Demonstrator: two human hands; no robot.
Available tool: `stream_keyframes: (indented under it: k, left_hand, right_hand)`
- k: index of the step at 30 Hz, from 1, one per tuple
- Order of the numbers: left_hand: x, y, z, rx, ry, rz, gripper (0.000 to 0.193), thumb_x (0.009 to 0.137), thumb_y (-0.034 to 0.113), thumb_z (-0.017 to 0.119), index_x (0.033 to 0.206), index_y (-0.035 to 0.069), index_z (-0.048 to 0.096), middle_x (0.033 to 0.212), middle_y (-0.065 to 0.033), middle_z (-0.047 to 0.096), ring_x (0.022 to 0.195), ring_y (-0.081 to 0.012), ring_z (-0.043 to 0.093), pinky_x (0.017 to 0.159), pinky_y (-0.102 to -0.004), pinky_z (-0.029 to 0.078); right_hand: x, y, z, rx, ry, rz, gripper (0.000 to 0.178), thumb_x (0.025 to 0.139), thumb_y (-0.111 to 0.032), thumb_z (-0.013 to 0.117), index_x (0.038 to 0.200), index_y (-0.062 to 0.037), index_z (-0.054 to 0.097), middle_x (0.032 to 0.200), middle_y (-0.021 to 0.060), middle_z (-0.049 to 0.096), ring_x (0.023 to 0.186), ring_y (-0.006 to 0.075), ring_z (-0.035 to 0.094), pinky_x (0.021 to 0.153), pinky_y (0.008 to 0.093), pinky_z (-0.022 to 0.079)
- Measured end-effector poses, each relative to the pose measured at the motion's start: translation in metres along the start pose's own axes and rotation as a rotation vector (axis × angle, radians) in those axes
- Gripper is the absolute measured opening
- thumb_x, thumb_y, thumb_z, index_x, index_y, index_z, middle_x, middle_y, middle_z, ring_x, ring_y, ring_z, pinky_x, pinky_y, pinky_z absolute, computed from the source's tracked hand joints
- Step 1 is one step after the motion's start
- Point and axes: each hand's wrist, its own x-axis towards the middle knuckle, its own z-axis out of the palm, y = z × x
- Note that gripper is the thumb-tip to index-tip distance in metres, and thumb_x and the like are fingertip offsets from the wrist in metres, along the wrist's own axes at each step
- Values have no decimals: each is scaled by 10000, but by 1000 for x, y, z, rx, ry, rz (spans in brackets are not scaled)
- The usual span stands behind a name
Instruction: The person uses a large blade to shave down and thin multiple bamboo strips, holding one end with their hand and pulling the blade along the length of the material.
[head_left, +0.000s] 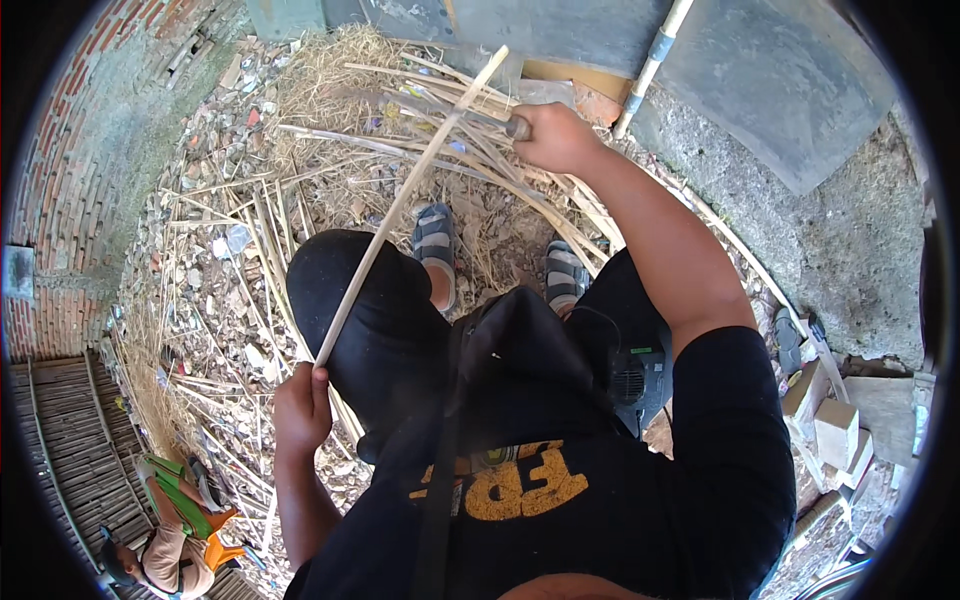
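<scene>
A long pale bamboo strip point(392, 215) slants from my left hand point(303, 410) up across my left knee. The fingers of that hand are closed round its lower end, with the thumb along it. My right hand point(555, 138), reaching forward, is closed round the handle of a long knife point(519, 127). The knife's blade points left and meets the strip near its far end; it is blurred, so its exact contact cannot be made out. Beneath them several more bamboo strips point(500, 170) lie on the ground beside my sandalled feet point(434, 238).
Wood shavings point(335, 85) and rubble surround the strips. A brick wall point(70, 190) rises at left, a concrete wall point(790, 220) at right. A pole point(655, 65) leans at the back. Wooden blocks point(838, 430) lie at right. Another person point(170, 555) sits at lower left.
</scene>
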Motion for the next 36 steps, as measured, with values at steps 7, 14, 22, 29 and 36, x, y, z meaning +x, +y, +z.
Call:
stream_keyframes:
  k: [7,14,22,29,36]
  left_hand:
    - [-8,6,1,97,58,9,363,1059,258,493,782,22,496,576,-229,531,555,-474,549,508,-533,370]
    - [-3,8,0,182,74,4,316,1044,250,510,809,39,516,605,-229,564,582,-478,573,522,-554,395]
    - [-3,3,5,172,87,35,309,1046,244,518,824,29,515,606,-231,562,578,-475,571,517,-549,390]
    - [-7,7,-6,74,35,6,302,1055,225,497,837,17,520,596,-215,560,554,-450,570,508,-503,403]
    - [-7,20,-5,-36,53,-21,214,1057,188,488,972,8,566,584,-160,552,516,-363,569,507,-442,408]
  right_hand:
    - [-10,-26,-2,-85,2,-121,433,765,-201,685,1176,-65,689,845,217,711,831,381,702,789,458,567]
    - [1,5,-4,-64,22,-8,285,781,-199,651,1043,-96,700,941,169,725,931,361,697,833,469,563]
    - [-1,-1,-5,2,-20,19,262,787,-205,650,1014,-84,697,939,188,716,902,374,686,840,471,554]
    - [-7,6,-6,-41,138,28,278,781,-209,648,1026,-89,701,950,197,719,937,380,688,849,490,549]
    - [-17,-7,-17,-110,123,-65,243,768,-215,671,981,-100,681,885,182,714,888,383,692,782,507,557]
